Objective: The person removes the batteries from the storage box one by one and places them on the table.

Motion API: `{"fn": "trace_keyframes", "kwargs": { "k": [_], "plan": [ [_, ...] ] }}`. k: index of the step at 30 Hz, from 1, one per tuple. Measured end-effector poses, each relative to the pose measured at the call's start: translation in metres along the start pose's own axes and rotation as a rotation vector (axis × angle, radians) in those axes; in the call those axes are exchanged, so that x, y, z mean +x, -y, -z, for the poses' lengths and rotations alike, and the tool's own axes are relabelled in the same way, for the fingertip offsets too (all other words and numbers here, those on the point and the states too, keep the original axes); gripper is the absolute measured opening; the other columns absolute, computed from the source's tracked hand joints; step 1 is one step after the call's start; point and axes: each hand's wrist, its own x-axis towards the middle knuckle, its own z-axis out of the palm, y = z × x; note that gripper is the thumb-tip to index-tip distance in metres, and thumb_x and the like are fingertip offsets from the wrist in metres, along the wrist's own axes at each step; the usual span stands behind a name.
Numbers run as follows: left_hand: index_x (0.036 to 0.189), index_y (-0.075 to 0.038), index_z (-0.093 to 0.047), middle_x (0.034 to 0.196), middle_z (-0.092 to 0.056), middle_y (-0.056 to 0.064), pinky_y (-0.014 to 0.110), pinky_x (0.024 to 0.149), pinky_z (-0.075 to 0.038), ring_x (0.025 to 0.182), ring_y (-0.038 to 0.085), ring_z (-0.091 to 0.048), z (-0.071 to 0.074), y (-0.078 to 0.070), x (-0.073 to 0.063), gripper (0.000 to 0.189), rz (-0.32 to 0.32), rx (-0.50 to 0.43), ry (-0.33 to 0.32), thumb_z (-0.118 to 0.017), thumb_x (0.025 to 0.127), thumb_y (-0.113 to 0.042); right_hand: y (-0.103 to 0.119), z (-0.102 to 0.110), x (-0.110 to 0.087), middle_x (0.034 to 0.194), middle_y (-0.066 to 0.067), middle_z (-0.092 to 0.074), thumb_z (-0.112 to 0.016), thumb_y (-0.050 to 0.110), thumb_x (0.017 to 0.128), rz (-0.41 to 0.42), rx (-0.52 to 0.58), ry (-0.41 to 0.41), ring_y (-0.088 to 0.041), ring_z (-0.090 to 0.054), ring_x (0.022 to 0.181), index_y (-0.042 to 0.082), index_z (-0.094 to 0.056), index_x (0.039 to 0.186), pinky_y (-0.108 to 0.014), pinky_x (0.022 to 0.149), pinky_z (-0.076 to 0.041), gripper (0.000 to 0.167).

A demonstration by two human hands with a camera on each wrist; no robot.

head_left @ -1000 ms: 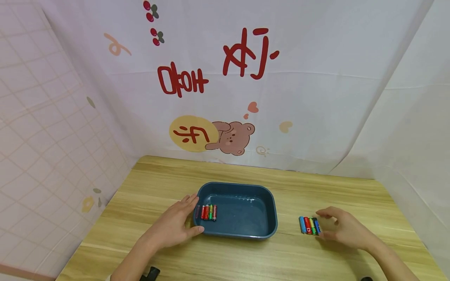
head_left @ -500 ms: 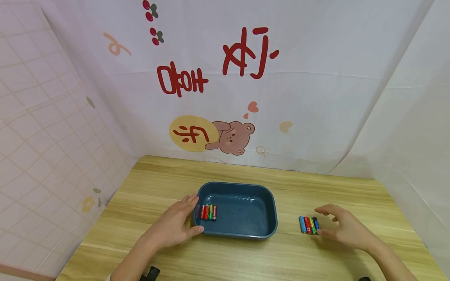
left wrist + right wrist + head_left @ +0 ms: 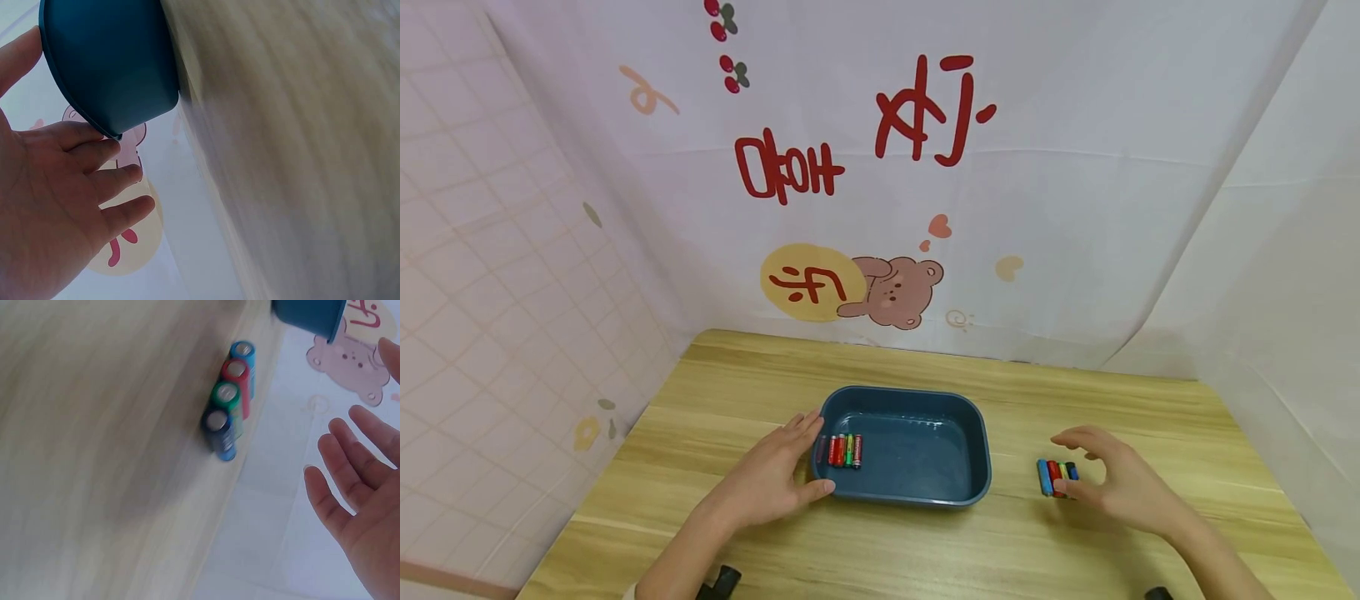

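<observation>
A dark blue rectangular tray [image 3: 917,502] stands mid-table, with a row of small batteries [image 3: 847,451] lying inside at its left end. My left hand [image 3: 775,471] rests against the tray's left side, fingers spread; in the left wrist view its fingertips touch the tray's rim. On the table right of the tray lies a second row of batteries: a light blue battery [image 3: 250,362], a red battery [image 3: 237,378], a green battery [image 3: 226,400] and a dark blue battery [image 3: 219,428]. Above them hovers my right hand [image 3: 1116,479], thumb and fingers apart, holding nothing. In the head view its thumb partly hides that row.
A wood-grain table [image 3: 925,550] runs back to a white cloth backdrop [image 3: 1060,208] with a printed bear and red lettering. Cloth also hangs at the left and right sides. Black objects [image 3: 722,581] show near each forearm at the lower edge.
My right hand has moved left, from beside the row of batteries to over it. The left hand and the tray stay in place, and the head view has tilted slightly.
</observation>
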Motion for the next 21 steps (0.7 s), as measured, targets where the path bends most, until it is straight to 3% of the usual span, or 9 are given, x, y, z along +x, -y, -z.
{"fn": "trace_keyframes", "kwargs": {
  "k": [5, 12, 15, 21],
  "plan": [
    [0.161, 0.000, -0.038, 0.170, -0.029, 0.011, 0.059, 0.125, -0.023, 0.157, 0.036, -0.024, 0.000, 0.000, 0.000, 0.094, -0.002, 0.004, -0.002, -0.078, 0.092, -0.051, 0.014, -0.003, 0.005, 0.130, 0.007, -0.067, -0.091, 0.026, 0.084, 0.022, 0.010, -0.008, -0.014, -0.064, 0.116, 0.019, -0.068, 0.132, -0.020, 0.093, -0.051, 0.054],
    [0.161, -0.001, -0.038, 0.170, -0.029, 0.012, 0.060, 0.124, -0.023, 0.157, 0.038, -0.024, 0.000, -0.001, -0.002, 0.094, 0.004, -0.004, -0.003, -0.078, 0.092, -0.051, 0.033, -0.009, 0.014, 0.141, 0.004, -0.064, -0.087, 0.036, 0.088, -0.023, 0.028, 0.024, -0.023, -0.059, 0.130, 0.015, -0.062, 0.143, -0.008, 0.105, -0.034, 0.064],
    [0.161, -0.002, -0.038, 0.170, -0.029, 0.011, 0.060, 0.124, -0.024, 0.157, 0.038, -0.025, 0.000, -0.001, -0.002, 0.094, 0.011, 0.000, -0.005, -0.078, 0.092, -0.052, 0.039, -0.014, 0.019, 0.143, 0.003, -0.062, -0.085, 0.040, 0.089, -0.022, 0.032, 0.029, -0.027, -0.059, 0.132, 0.016, -0.059, 0.147, -0.015, 0.106, -0.040, 0.068],
    [0.161, -0.002, -0.039, 0.170, -0.030, 0.011, 0.062, 0.123, -0.024, 0.157, 0.038, -0.025, 0.000, -0.001, -0.002, 0.094, 0.012, -0.006, -0.003, -0.077, 0.092, -0.053, 0.048, -0.026, 0.028, 0.146, 0.001, -0.060, -0.084, 0.038, 0.091, 0.014, 0.043, 0.033, -0.030, -0.059, 0.133, 0.017, -0.056, 0.150, -0.052, 0.103, -0.051, 0.069]
  ]
}}
